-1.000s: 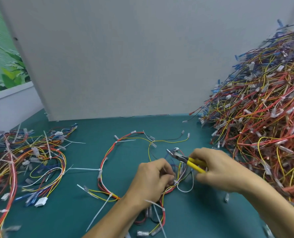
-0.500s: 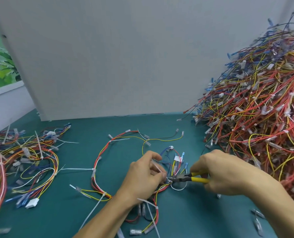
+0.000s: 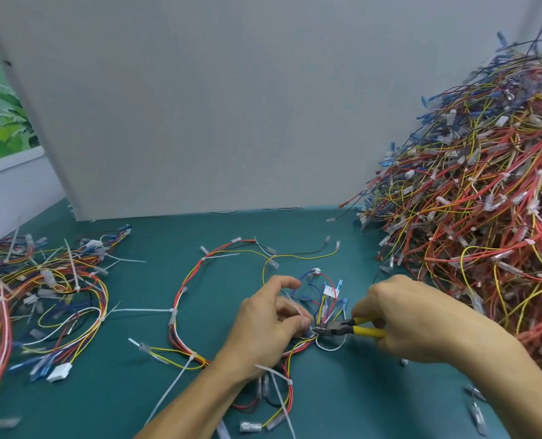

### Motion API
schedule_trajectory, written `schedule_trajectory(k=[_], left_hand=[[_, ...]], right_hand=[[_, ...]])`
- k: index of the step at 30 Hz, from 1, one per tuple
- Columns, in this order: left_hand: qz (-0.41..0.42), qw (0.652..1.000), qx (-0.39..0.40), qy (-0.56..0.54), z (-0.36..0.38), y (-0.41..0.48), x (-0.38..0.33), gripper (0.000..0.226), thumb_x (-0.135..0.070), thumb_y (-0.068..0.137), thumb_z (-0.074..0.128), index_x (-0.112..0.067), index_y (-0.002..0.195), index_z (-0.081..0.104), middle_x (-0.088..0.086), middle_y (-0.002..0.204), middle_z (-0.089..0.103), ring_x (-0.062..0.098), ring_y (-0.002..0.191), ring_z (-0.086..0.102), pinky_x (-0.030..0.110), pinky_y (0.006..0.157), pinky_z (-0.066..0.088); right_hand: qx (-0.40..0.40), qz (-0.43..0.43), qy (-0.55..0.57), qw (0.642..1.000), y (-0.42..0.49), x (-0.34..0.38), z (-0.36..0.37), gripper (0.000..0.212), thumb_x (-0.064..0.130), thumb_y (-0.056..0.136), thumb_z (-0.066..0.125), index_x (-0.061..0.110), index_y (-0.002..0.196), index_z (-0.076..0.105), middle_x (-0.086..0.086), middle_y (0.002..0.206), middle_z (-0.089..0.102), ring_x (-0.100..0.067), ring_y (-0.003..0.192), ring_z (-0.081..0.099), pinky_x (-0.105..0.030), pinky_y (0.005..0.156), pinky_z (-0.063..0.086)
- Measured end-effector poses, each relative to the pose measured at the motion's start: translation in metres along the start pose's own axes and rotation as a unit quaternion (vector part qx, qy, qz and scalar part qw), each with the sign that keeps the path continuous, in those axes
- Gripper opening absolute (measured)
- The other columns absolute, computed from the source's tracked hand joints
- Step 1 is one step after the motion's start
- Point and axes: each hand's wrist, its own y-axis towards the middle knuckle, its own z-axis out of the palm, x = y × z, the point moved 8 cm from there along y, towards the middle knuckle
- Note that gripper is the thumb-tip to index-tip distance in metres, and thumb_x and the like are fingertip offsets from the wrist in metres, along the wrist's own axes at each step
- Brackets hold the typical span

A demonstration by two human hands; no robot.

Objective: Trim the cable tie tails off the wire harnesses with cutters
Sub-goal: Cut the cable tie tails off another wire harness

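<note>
A wire harness [image 3: 181, 299] was laid in a loop on the green worktop [image 3: 155, 236], and its near end was gripped in the curled fingers of the left hand [image 3: 269, 324], where a white cable tie tail [image 3: 296, 308] could be seen. The yellow-handled cutters [image 3: 345, 328] were held in the right hand [image 3: 402, 318], their tip set against the bundle just beside the left fingertips. A big heap of harnesses [image 3: 484, 201] was piled to the right, a smaller tangle [image 3: 41, 296] to the left.
</note>
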Motion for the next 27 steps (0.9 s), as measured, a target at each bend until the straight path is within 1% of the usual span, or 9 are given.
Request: schedule_trajectory(k=[4,7,11,15,18,22,25,27], left_hand=[[0.002,1.0,0.003,0.0,0.001,0.001,0.0,0.046,0.004,0.079,0.068,-0.03,0.104,0.051,-0.003,0.077,0.074,0.018,0.075,0.07,0.041,0.084,0.055],[0.003,1.0,0.004,0.0,0.001,0.001,-0.001,0.046,0.004,0.079,0.068,-0.03,0.105,0.051,-0.003,0.078,0.074,0.017,0.075,0.07,0.042,0.084,0.055],[0.004,1.0,0.002,-0.003,0.0,0.0,-0.001,0.045,0.004,0.079,0.069,-0.029,0.104,0.051,-0.003,0.077,0.074,0.016,0.074,0.069,0.041,0.083,0.055],[0.005,1.0,0.001,-0.004,0.0,0.001,-0.002,0.045,0.003,0.078,0.069,-0.03,0.103,0.051,-0.004,0.076,0.074,0.015,0.072,0.069,0.039,0.081,0.056],[0.008,1.0,0.002,0.001,0.001,0.001,-0.002,0.044,0.002,0.078,0.07,-0.03,0.102,0.052,-0.005,0.076,0.074,0.013,0.071,0.069,0.036,0.08,0.056],[0.012,1.0,-0.001,0.004,0.0,0.001,-0.002,0.044,0.001,0.077,0.071,-0.031,0.101,0.052,-0.006,0.076,0.074,0.011,0.07,0.069,0.035,0.08,0.056],[0.012,1.0,0.001,0.003,0.0,0.001,-0.002,0.044,0.001,0.078,0.071,-0.03,0.101,0.052,-0.007,0.075,0.074,0.011,0.07,0.069,0.036,0.08,0.056],[0.011,1.0,0.001,0.002,0.0,0.001,-0.002,0.044,0.001,0.078,0.071,-0.031,0.101,0.052,-0.007,0.076,0.074,0.012,0.071,0.069,0.037,0.08,0.056]], right_hand=[[0.001,0.006,-0.004,1.0,-0.001,0.001,0.0,0.025,0.021,0.074,0.057,0.032,0.096,0.061,0.0,0.09,0.057,-0.026,0.088,0.058,-0.038,0.071,0.054],[-0.007,0.005,-0.008,1.0,-0.001,0.002,-0.001,0.02,0.021,0.074,0.057,0.033,0.09,0.058,0.002,0.089,0.055,-0.025,0.088,0.057,-0.037,0.071,0.053],[-0.011,0.006,-0.011,1.0,-0.003,0.003,-0.003,0.021,0.023,0.075,0.056,0.029,0.095,0.059,0.002,0.089,0.055,-0.025,0.089,0.057,-0.037,0.072,0.053],[-0.013,0.003,-0.021,1.0,-0.003,0.006,-0.003,0.018,0.022,0.075,0.055,0.026,0.092,0.058,0.002,0.089,0.053,-0.025,0.088,0.057,-0.036,0.068,0.052],[-0.014,0.002,-0.029,0.999,-0.002,0.008,-0.002,0.016,0.024,0.078,0.055,0.028,0.093,0.058,0.003,0.085,0.05,-0.026,0.088,0.057,-0.033,0.065,0.048],[-0.025,-0.006,-0.045,0.999,-0.001,0.01,-0.004,0.007,0.022,0.076,0.053,0.026,0.082,0.053,0.005,0.073,0.046,-0.026,0.083,0.057,-0.03,0.057,0.041],[-0.031,-0.007,-0.051,0.998,-0.001,0.011,-0.005,0.005,0.02,0.075,0.053,0.024,0.075,0.05,0.004,0.07,0.045,-0.027,0.081,0.057,-0.03,0.054,0.038],[-0.032,-0.006,-0.052,0.998,-0.001,0.01,-0.004,0.012,0.02,0.075,0.053,0.024,0.066,0.046,0.004,0.069,0.044,-0.027,0.078,0.056,-0.029,0.052,0.036]])
